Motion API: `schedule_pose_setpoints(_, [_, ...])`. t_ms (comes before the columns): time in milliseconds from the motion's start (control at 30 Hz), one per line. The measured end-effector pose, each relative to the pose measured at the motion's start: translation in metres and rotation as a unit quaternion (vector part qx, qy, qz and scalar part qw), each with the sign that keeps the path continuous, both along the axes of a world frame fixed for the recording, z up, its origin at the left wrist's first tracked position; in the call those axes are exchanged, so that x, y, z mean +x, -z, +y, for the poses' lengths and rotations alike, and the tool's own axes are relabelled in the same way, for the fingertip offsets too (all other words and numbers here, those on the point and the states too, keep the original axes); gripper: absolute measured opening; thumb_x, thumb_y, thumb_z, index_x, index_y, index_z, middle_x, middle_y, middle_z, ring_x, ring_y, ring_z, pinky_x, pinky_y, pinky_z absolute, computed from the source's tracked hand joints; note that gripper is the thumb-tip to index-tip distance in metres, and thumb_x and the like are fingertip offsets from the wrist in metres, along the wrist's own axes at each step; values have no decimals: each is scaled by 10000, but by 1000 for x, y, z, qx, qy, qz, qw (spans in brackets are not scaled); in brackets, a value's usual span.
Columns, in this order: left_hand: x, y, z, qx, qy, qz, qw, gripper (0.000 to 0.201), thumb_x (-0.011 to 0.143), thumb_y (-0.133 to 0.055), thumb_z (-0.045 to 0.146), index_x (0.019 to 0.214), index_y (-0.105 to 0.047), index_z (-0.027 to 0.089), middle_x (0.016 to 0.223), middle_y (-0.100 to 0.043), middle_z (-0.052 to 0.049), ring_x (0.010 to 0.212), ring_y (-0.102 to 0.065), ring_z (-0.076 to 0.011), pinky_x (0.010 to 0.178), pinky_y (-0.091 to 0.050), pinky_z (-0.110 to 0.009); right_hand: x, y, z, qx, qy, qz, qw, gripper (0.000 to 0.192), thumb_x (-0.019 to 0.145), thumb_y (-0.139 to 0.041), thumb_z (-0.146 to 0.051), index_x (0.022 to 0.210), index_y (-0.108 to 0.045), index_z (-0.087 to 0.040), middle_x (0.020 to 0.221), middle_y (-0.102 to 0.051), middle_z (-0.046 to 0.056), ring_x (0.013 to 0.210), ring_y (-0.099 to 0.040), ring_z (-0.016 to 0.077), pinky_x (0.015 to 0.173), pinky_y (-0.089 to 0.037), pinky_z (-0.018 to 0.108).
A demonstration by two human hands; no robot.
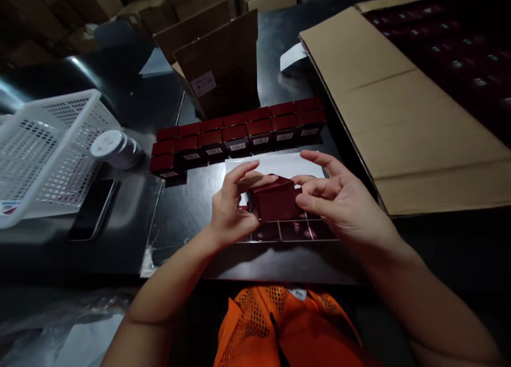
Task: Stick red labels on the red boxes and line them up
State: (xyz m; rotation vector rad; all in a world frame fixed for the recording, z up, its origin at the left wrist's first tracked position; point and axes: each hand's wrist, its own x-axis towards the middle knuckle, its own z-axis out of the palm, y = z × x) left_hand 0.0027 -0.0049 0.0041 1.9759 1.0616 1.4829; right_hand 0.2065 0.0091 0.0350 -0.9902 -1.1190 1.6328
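Metal worktop [191, 197] in a dim room, with cartons [155, 13] piled in shadow beyond; left hand [231, 202] curled in a C around one end of a dark red box [275, 202], thumb low, index finger along the top, apparently to keep it steady; right hand [343, 197] half closed at the opposite end, thumb and fingertips close to the edge, seemingly for fine handling; cannot tell whether pinching or merely touching.

Box held up in front of the body, likely for a clear view; just below, divided tray [295, 241] with pale partition lines, contents too dark to identify; white sheet [279, 158] lying flat behind the hands.

Farther out, two tight rows of matching boxes [235, 135], barcode labels toward the wearer, perhaps for easy counting; behind these, open carton [223, 58], flaps upright; at right, large carton [411, 117], flap folded outward, probably to leave the similar packages [459, 48] inside within reach.

At left, white basket [80, 98], lidded jar [109, 143] and dark-screened phone [93, 210], set apart, presumably out of the way; nearest the camera, orange vest [259, 324].
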Motion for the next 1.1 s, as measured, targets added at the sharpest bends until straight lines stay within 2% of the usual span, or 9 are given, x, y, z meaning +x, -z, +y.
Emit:
schedule_pose_setpoints(233, [0,-2,-1,-2,-12,18,1000,756,755,-837,382,1371,-412,276,1073,-731,-66,1007,-725,-218,882,-613,-376,-1,2,1,4,2,-22,1000,746,678,-915,-373,1310,-531,-271,631,-609,-47,996,-681,239,759,-568,310])
schedule_pose_setpoints(467, [2,-4,-2,-1,-4,14,1000,748,754,-846,336,1366,-419,275,1072,-734,-57,1004,-725,-204,872,-608,-345,0,5,2,1,-9,-3,1000,699,680,-925,-318,1268,-550,-294,630,-613,-50,1021,-666,227,754,-550,281])
schedule_pose_setpoints(733, [2,-4,-1,5,-7,14,1000,750,742,-853,358,1356,-432,274,1060,-737,-50,1003,-725,-200,849,-607,-322,-2,4,1,6,1,-40,999,735,678,-913,-399,1293,-525,-290,634,-604,-48,986,-669,245,767,-560,319])
schedule_pose_setpoints(867, [2,-5,-1,5,-3,16,1000,749,746,-849,366,1362,-433,271,1071,-734,-55,1005,-724,-197,872,-603,-324,-2,4,1,9,7,-40,999,741,677,-911,-414,1296,-524,-290,639,-609,-47,908,-681,237,761,-565,323])
schedule_pose_setpoints(1100, [1,-3,-1,20,9,1,1000,788,724,-865,354,1376,-435,254,1079,-735,-62,1015,-726,-193,896,-587,-301,-3,3,1,16,-2,-23,1000,731,715,-895,-330,1314,-480,-268,655,-629,-57,950,-694,215,757,-565,280])
